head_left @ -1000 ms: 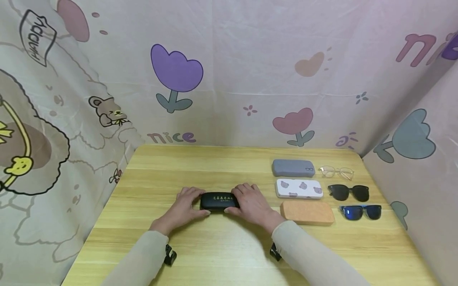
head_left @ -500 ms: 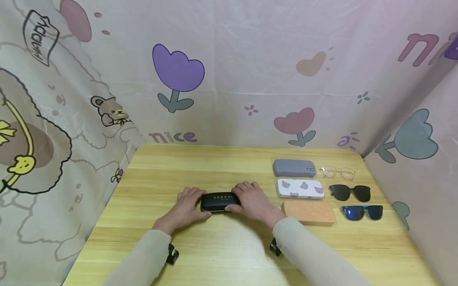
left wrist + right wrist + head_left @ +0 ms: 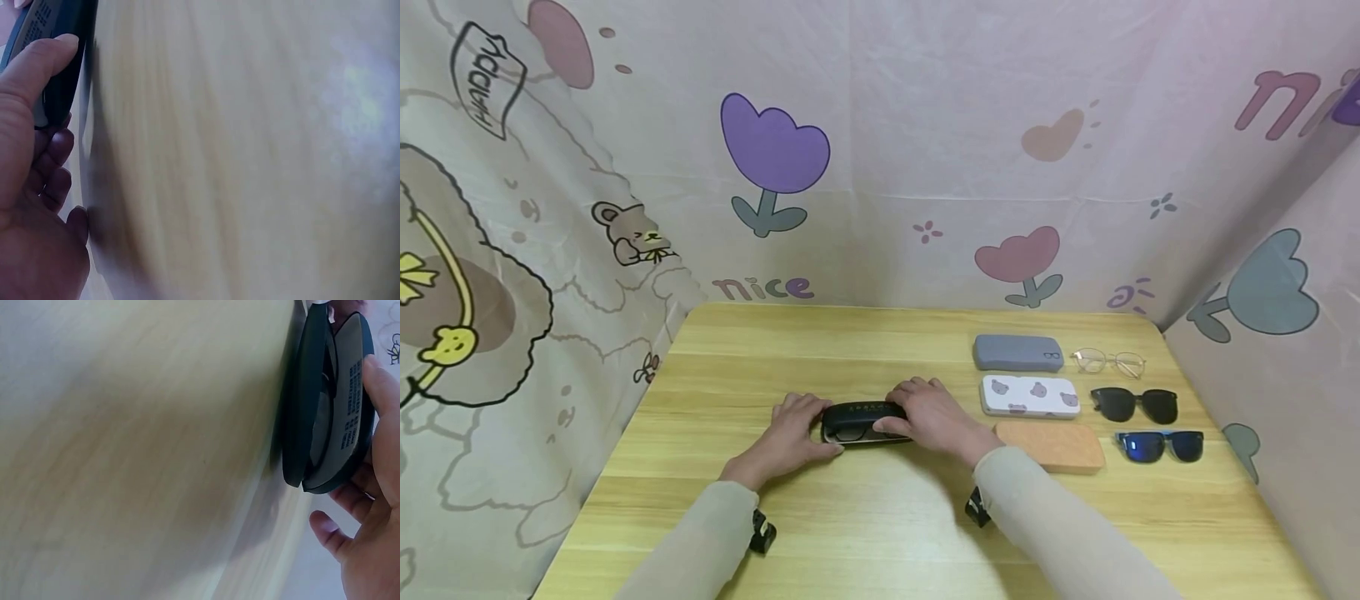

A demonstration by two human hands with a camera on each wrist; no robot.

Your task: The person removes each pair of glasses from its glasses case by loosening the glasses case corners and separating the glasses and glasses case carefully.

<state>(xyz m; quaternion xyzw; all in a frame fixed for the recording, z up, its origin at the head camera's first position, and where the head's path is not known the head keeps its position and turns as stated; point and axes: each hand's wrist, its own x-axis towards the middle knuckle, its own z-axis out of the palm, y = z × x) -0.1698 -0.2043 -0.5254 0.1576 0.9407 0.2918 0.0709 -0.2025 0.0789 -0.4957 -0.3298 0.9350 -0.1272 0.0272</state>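
A black glasses case (image 3: 855,416) with gold lettering lies on the table between both hands, its lid partly raised. In the right wrist view the grey lining of the glasses case (image 3: 349,406) shows with printed text, and the dark rim of a pair of glasses (image 3: 322,422) shows inside. My left hand (image 3: 786,437) grips the left end of the case, thumb at the front lower edge. With its thumb at the lid's front edge and fingers behind, my right hand (image 3: 936,421) holds the lid's right end.
To the right stand a grey-blue case (image 3: 1017,353), a white bear-print case (image 3: 1030,396) and an orange case (image 3: 1051,446). Beside them lie clear glasses (image 3: 1108,362), black sunglasses (image 3: 1135,405) and blue-lensed sunglasses (image 3: 1159,446). Patterned cloth hangs around the wooden table (image 3: 880,533).
The case's lid, closed one second ago, has tilted up and back in my right hand, so the inside shows at the front. My left hand has stayed on the left end.
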